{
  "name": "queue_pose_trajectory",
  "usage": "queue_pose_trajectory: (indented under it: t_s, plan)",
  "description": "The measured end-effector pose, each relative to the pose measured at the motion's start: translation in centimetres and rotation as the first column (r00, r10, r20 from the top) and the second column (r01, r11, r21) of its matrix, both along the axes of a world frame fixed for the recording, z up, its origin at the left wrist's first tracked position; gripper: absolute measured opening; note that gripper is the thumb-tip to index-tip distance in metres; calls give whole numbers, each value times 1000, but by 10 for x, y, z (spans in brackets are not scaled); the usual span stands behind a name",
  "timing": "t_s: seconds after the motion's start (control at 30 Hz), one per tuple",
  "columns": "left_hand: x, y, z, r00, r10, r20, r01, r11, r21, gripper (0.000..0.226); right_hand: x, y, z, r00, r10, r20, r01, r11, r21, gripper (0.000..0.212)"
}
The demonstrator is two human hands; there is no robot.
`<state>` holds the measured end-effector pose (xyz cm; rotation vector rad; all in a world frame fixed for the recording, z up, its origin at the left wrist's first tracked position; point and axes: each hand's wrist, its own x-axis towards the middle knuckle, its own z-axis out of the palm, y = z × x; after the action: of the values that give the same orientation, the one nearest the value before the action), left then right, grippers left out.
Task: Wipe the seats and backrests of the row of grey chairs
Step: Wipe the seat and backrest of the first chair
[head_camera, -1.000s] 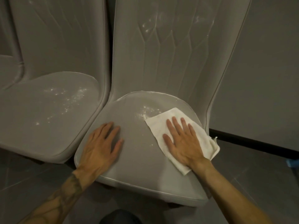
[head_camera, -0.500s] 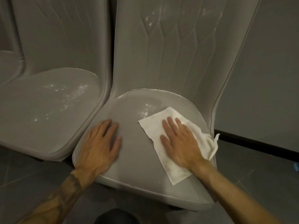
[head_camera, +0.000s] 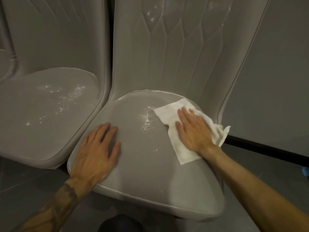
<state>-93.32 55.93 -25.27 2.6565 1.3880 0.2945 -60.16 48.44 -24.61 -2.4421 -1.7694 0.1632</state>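
Two grey chairs stand side by side. On the right chair's seat [head_camera: 147, 178] my right hand [head_camera: 194, 131] lies flat on a white cloth [head_camera: 168, 113] at the seat's right side, pressing it down. White powder [head_camera: 146, 121] is scattered just left of the cloth. My left hand [head_camera: 97, 153] rests flat, fingers apart, on the seat's front left part, holding nothing. The right chair's backrest [head_camera: 175, 47] carries white specks near its top. The left chair's seat [head_camera: 46, 114] is dusted with powder too.
A grey wall panel [head_camera: 274, 81] with a black skirting strip [head_camera: 267, 151] runs to the right of the chairs. Dark floor tiles [head_camera: 21, 180] lie below. A small blue thing [head_camera: 305, 171] shows at the right edge. A third seat's edge [head_camera: 4, 64] shows far left.
My right hand has slid the cloth toward the back right of the seat and turned it; the cloth's right end has bunched over the seat's edge. The left hand has stayed in place.
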Motion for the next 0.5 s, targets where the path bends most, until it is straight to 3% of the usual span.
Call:
queue_pose_trajectory:
  t_s: [0.1, 0.2, 0.27, 0.43, 0.5]
  plan:
    - [0, 1, -2, 1000, 11, -5, -11, 1000, 8, 70, 0, 24, 2, 984, -179, -3, 179, 984, 0, 59]
    - [0, 1, -2, 1000, 10, -18, -10, 1000, 17, 69, -19, 14, -3, 995, -83, -55, 84, 996, 9, 60]
    - [1, 1, -2, 1000, 8, -18, -8, 1000, 26, 68, -8, -5, -4, 1000, -10, 1, 10, 1000, 10, 59]
    - [1, 1, 0, 1000, 17, -19, -16, 1000, 22, 69, 9, 20, 4, 977, -213, 9, 213, 977, 3, 58]
    - [3, -1, 3, 1000, 15, -18, -15, 1000, 15, 69, -8, 29, 5, 975, -220, -35, 219, 976, -7, 58]
